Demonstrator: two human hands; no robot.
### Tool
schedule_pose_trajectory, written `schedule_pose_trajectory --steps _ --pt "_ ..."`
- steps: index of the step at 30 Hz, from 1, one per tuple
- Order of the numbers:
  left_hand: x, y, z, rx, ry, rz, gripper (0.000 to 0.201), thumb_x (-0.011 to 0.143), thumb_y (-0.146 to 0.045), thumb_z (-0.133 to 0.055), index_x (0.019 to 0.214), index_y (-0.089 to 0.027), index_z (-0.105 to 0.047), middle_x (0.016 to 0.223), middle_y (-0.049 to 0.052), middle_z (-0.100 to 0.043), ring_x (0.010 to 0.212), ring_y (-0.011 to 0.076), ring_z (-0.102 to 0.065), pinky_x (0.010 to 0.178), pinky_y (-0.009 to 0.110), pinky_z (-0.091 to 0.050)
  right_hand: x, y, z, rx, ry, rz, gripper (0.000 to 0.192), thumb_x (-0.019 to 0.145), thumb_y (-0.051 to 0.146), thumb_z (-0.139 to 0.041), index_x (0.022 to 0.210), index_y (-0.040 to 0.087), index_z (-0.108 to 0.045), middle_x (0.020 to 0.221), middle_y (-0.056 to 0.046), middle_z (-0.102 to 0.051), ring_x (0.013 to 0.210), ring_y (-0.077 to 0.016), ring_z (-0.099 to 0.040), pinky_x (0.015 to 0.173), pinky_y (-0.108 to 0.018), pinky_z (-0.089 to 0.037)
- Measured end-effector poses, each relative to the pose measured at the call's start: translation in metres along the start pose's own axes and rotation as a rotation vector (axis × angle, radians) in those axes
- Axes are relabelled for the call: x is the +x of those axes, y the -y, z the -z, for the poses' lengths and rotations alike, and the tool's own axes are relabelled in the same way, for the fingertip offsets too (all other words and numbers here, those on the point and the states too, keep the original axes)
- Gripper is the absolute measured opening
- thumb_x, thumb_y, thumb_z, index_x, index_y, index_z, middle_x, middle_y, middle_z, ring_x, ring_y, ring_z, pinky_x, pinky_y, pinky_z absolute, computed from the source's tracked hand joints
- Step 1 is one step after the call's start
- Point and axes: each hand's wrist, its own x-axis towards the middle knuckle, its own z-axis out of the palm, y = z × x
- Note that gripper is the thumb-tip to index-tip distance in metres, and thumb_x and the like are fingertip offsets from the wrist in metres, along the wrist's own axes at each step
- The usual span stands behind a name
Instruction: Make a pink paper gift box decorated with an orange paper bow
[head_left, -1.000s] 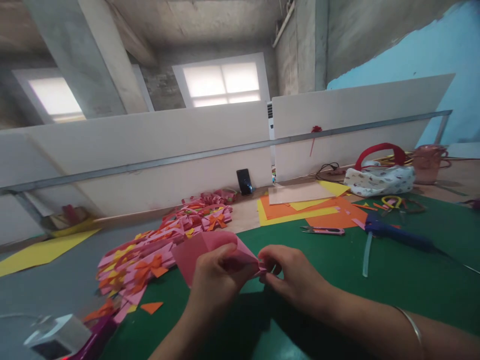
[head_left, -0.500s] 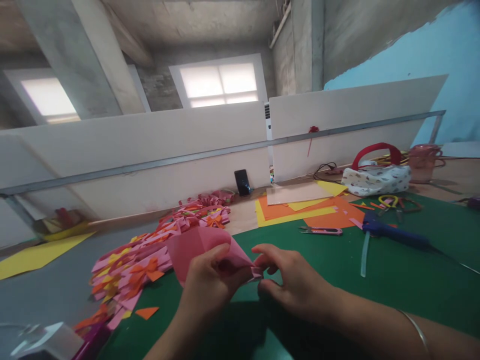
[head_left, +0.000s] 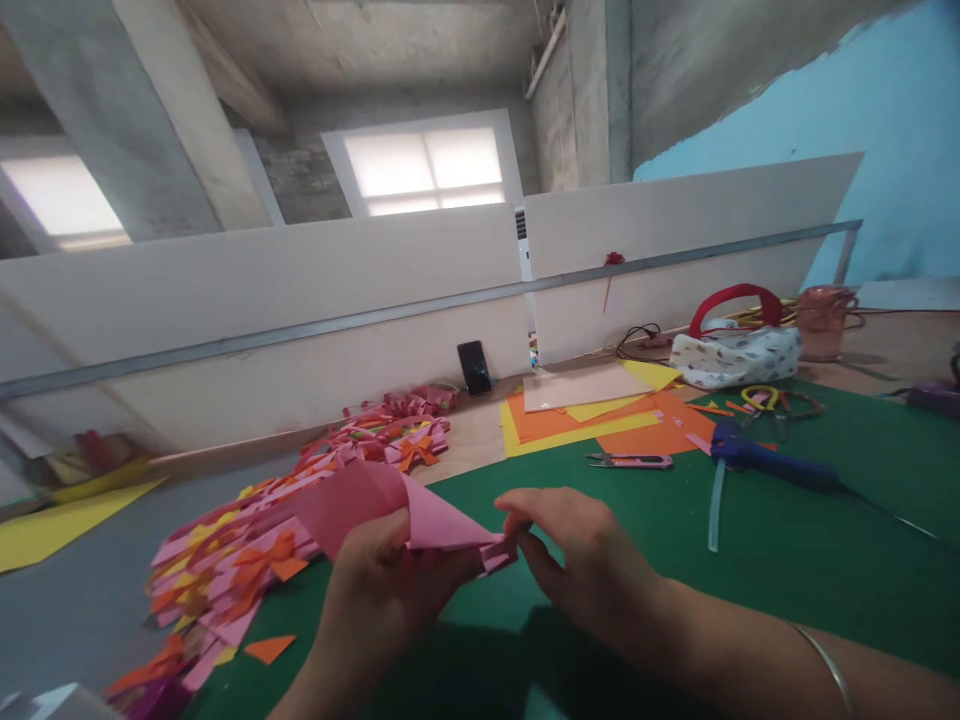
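Note:
A sheet of pink paper (head_left: 442,515), rolled into a cone shape with a wide flaring end, is held over the green mat (head_left: 637,545). My left hand (head_left: 390,575) is closed around its underside, thumb pressed on the near face. At the narrow, folded tip on the right, my right hand (head_left: 577,550) has its fingertips bent together on the paper; the exact contact is partly hidden. Left of my hands lies a pile of pink paper strips with orange and yellow bows (head_left: 225,570). A loose orange paper scrap (head_left: 270,649) rests on the mat in front of the pile.
Pink-handled thread snips (head_left: 630,461) and a blue glue gun (head_left: 772,462) with a clear glue stick lie on the right. Behind are orange paper sheets (head_left: 660,425), a phone (head_left: 474,367) against the partition, a red-handled bag (head_left: 735,357) and a pink jug (head_left: 823,325).
The view has shifted slightly, so background things sit further left. My left hand and the pink paper have moved a little left and tilted; my right fingers stay at the narrow tip.

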Motion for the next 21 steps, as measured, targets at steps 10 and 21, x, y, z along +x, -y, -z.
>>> schedule_pose_trajectory --steps 10,21 --pt "0.004 0.005 0.0 0.078 0.045 0.068 0.018 0.052 -0.027 -0.067 0.042 -0.016 -0.056 0.04 -0.007 -0.038 0.042 0.0056 -0.03 0.04 0.018 -0.022 -0.002 0.004 0.0 -0.207 -0.063 0.123 0.023 0.08 0.005 -0.049 0.099 0.016 -0.057 0.07 -0.003 -0.064 0.064 -0.0167 -0.057 0.06 -0.028 -0.042" --pt "-0.001 0.007 -0.002 -0.123 0.067 0.137 0.013 0.059 -0.026 -0.064 0.052 -0.016 -0.06 0.047 -0.004 -0.055 0.045 0.0081 -0.044 0.042 0.016 -0.034 0.001 0.013 0.001 -0.327 -0.131 0.187 0.013 0.085 0.01 -0.045 0.087 0.016 -0.056 0.06 -0.001 -0.056 0.055 -0.0151 -0.047 0.056 -0.028 -0.036"
